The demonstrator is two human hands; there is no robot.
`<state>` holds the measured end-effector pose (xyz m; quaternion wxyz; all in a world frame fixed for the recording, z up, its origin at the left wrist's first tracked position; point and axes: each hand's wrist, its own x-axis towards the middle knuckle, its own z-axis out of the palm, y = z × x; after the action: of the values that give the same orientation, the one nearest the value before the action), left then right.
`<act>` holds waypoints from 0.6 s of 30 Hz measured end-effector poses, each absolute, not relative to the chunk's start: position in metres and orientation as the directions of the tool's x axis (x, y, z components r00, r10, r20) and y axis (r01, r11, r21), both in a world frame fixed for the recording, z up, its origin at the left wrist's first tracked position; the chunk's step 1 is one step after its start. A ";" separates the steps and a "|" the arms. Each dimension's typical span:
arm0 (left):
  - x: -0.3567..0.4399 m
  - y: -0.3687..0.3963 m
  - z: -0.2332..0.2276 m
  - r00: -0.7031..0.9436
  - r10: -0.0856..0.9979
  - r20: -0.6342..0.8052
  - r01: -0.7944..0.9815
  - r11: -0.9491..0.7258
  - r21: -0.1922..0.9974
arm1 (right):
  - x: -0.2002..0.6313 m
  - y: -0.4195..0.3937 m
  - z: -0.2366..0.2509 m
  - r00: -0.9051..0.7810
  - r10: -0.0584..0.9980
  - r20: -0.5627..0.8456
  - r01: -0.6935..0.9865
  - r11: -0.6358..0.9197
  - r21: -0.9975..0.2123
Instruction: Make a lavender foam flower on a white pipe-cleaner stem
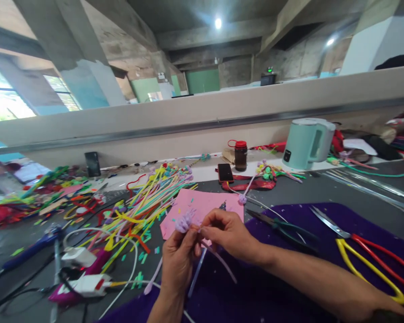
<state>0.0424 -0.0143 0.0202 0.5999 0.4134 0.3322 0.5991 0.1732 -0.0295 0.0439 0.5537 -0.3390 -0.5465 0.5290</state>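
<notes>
A lilac fuzzy pipe-cleaner flower (185, 220) is held upright in my left hand (178, 258), pinched between thumb and fingers. Close against it, my right hand (230, 233) has thumb and forefinger pressed together at the flower's base, on what looks like a lilac pipe cleaner. Below the fingers hang lilac pipe-cleaner ends, one (224, 262) curving to the right. Exactly where the right fingertips grip is partly hidden. Under the hands lie a pink sheet (188, 202) and a dark purple cloth (249, 287).
Pliers (283, 229) and red-and-yellow-handled scissors (348, 237) lie at right. Pipe cleaners (155, 202) are heaped at left, near a power strip (84, 285) with plugs and cables. Behind stand a phone (225, 173), a red-capped bottle (241, 157) and a green kettle (305, 143).
</notes>
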 end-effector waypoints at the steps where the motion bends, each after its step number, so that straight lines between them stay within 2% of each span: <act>1: 0.042 -0.013 0.021 0.063 0.995 0.072 -0.445 -0.036 0.895 | 0.173 -0.030 0.045 -0.158 0.957 0.243 -0.213 0.208 -0.955; 6: 0.041 -0.009 0.022 0.109 0.994 0.001 -0.423 0.046 0.905 | 0.177 -0.033 0.048 -0.198 0.939 0.281 -0.182 0.246 -0.952; 13: 0.041 -0.009 0.019 0.136 0.990 0.025 -0.442 0.039 0.896 | 0.177 -0.031 0.050 -0.224 0.935 0.275 -0.227 0.225 -0.948; 16: 0.038 -0.010 0.020 0.152 0.988 0.038 -0.453 0.035 0.891 | 0.186 -0.029 0.054 -0.249 0.933 0.261 -0.119 0.238 -0.964; 18: 0.036 -0.010 0.022 0.173 0.984 0.039 -0.471 0.048 0.881 | 0.195 -0.024 0.056 -0.289 0.929 0.230 0.044 0.253 -0.966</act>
<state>0.0360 -0.0100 0.0218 0.6505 0.4043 0.3175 0.5591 0.1947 -0.0245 0.0561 0.4611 -0.3782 -0.6433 0.4801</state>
